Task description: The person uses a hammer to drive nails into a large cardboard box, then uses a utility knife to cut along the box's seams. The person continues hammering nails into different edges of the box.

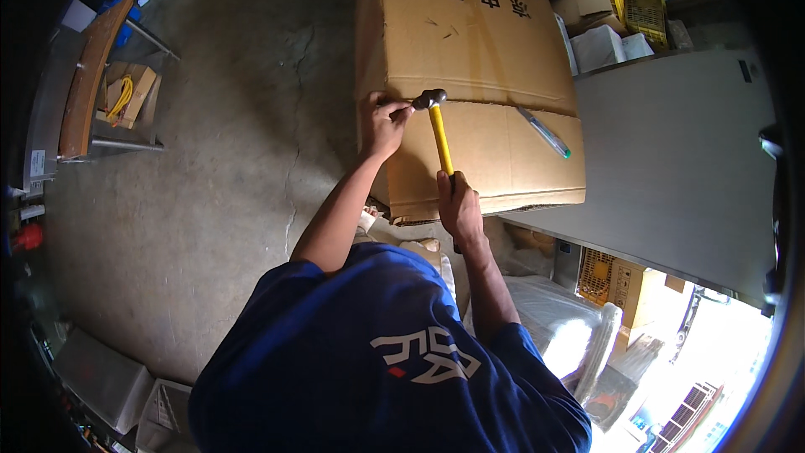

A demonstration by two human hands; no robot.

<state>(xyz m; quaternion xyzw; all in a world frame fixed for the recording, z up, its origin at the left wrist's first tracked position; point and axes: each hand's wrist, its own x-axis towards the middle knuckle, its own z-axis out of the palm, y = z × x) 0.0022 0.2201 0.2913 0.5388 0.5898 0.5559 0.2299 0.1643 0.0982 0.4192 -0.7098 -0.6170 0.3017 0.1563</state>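
My right hand [460, 208] is closed round the lower handle of a hammer [442, 136] with a yellow shaft and a dark metal head. The head lies over the top of a large brown cardboard box [495, 54], by the seam across it. At the left end of the hammer head, my left hand [384, 127] has its fingers pinched together. Whatever sits between those fingertips is too small to make out. To the right of the hammer, a slim pen-shaped item [545, 132] with a green end lies slanted on the cardboard.
A big grey panel [671, 168] stands against the box's right side. At the far right are white packages [597, 49] and a yellow crate [644, 13]. Concrete floor [218, 184] stretches left, toward a brown-edged table [96, 75]. Plastic-wrapped goods [545, 319] stand by my right arm.
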